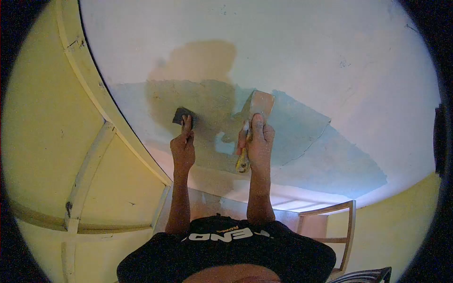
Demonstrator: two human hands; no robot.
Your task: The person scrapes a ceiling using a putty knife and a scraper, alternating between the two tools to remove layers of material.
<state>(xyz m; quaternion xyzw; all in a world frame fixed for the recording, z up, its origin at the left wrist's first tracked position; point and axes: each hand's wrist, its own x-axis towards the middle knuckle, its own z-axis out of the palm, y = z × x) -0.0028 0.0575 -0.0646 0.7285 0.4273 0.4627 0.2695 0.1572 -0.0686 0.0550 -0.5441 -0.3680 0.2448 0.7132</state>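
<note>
My left hand (182, 148) is closed, its fingers pressed on a small dark rectangular scraper blade (183, 116) over the wall's blue-green patch (302, 137). In my right hand (259, 144) is a putty knife (262, 103) with a broad, smeared blade pointing up across the same patch; my thumb lies along the base of the blade. Its worn yellow and red handle (242, 160) shows beside my wrist. Between both hands a small pale spot (224, 143) stands out on the patch. A shadow falls over the patch's left part and onto the white surface above.
The white painted surface (306, 42) spreads around the patch, with a thin crack (314, 141) at right. Yellow panels with wooden battens (89, 165) border the left side. At lower right stands a wooden frame (350, 231), with a dark curved object (368, 276) below it.
</note>
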